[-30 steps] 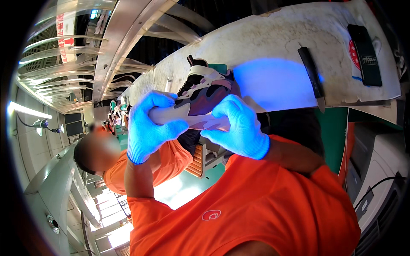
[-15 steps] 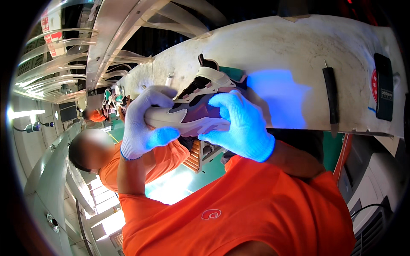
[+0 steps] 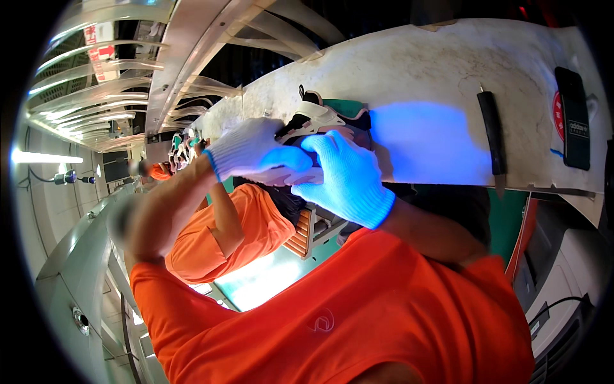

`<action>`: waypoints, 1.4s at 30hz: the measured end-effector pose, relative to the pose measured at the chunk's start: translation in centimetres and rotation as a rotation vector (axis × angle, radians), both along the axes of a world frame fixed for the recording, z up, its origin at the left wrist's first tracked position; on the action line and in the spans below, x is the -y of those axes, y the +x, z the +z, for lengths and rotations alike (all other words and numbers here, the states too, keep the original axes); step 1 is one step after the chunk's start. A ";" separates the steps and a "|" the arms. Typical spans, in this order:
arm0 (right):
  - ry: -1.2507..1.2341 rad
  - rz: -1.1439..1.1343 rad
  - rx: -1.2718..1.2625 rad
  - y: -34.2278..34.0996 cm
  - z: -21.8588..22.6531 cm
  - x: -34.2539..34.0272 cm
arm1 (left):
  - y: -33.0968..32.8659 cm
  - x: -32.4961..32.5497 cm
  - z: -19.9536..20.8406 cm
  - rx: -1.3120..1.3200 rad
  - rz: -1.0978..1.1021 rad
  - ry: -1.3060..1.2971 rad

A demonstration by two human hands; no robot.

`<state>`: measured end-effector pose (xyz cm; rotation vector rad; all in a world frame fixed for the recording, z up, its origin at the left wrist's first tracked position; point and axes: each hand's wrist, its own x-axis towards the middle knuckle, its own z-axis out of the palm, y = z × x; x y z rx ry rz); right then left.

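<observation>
Just above the middle of the frame, the left hand (image 3: 252,152) and right hand (image 3: 348,176) hold the shoe (image 3: 318,118), its sole (image 3: 281,176) already on, though what is left does not show.

Lighting mixed. Saturated blue patch (image 3: 425,144) on the desk (image 3: 441,70), narrow shadow along its left edge. Right hand (image 3: 348,179) glows blue, knit texture partly washed out; left hand (image 3: 246,150) whiter, blue toward the thumb. Tube lamp (image 3: 51,158) at left overexposed; glare on the floor (image 3: 259,285); highlights on clear strips (image 3: 96,105). Top background near black. Fisheye: desk edge bowed, corners black. Co-worker's head (image 3: 121,217) blurred.
</observation>
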<state>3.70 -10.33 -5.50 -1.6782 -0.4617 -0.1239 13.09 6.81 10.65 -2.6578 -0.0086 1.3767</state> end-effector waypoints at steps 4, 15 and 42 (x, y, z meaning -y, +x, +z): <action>0.160 -0.001 0.004 -0.2 0.2 1.0 | -1.5 2.6 2.8 -0.021 0.221 -0.100; 0.263 -0.070 -0.134 -3.9 -2.4 6.3 | -8.4 5.7 5.0 0.674 -0.241 -0.537; 0.176 -0.039 -0.057 -1.6 -2.0 4.7 | -4.9 -0.8 3.7 0.538 -0.340 -0.760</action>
